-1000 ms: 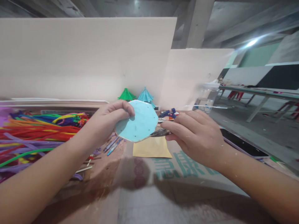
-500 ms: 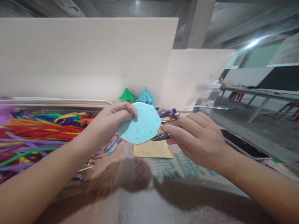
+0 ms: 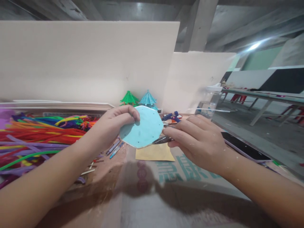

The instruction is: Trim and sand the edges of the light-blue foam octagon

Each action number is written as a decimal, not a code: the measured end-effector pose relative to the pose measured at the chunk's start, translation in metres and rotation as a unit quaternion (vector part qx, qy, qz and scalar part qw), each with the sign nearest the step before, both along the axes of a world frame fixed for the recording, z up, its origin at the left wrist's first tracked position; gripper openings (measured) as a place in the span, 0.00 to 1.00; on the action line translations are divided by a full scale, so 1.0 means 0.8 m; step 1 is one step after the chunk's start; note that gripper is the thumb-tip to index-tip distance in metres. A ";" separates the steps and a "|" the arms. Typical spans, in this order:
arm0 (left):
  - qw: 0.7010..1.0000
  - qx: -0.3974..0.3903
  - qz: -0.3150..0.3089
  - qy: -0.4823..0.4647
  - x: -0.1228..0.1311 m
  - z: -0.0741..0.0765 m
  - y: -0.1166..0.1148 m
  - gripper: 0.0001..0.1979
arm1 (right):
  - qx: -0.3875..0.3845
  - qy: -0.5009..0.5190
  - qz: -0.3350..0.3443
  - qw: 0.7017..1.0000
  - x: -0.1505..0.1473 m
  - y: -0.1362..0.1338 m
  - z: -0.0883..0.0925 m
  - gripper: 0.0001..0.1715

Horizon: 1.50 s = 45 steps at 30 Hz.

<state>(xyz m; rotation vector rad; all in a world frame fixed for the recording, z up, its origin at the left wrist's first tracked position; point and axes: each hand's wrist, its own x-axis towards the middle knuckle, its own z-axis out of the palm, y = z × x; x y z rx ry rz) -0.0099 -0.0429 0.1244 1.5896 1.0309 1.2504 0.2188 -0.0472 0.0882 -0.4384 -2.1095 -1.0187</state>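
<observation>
A light blue, many-sided piece of card (image 3: 144, 126) with small dark dots near its rim is held up at the middle of the view. My left hand (image 3: 118, 122) pinches its left side, thumb on the near face. Closed around a pair of dark scissors (image 3: 162, 139), my right hand (image 3: 198, 139) is just right of the card. The scissors' blade lies at the card's lower right edge; their handles are mostly hidden by my fingers. Below the card a yellow sheet of paper (image 3: 154, 153) lies on printed cardboard (image 3: 166, 202).
Many coloured pipe cleaners (image 3: 42, 136) are heaped at left, near several pens (image 3: 115, 148). Green (image 3: 129, 98) and blue (image 3: 148, 98) umbrella-like roofs stand behind, near a blue glue gun (image 3: 172, 116). A clear bottle (image 3: 209, 99) and a phone (image 3: 244, 147) are at right.
Both hands keep their holds on the card and scissors. My right hand has shifted very slightly left in view, and the surroundings have shifted a little with the camera.
</observation>
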 end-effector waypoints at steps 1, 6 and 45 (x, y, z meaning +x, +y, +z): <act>1.000 0.002 0.000 0.003 0.000 0.000 0.000 0.03 | 0.003 0.000 0.003 1.000 0.000 0.000 0.000 0.13; 1.000 0.005 -0.001 0.001 -0.001 -0.001 0.004 0.03 | 0.010 -0.004 0.013 1.000 0.003 0.000 0.000 0.10; 0.998 0.017 -0.009 0.067 -0.003 -0.007 0.000 0.04 | 0.002 -0.029 0.010 1.000 0.001 -0.002 -0.002 0.13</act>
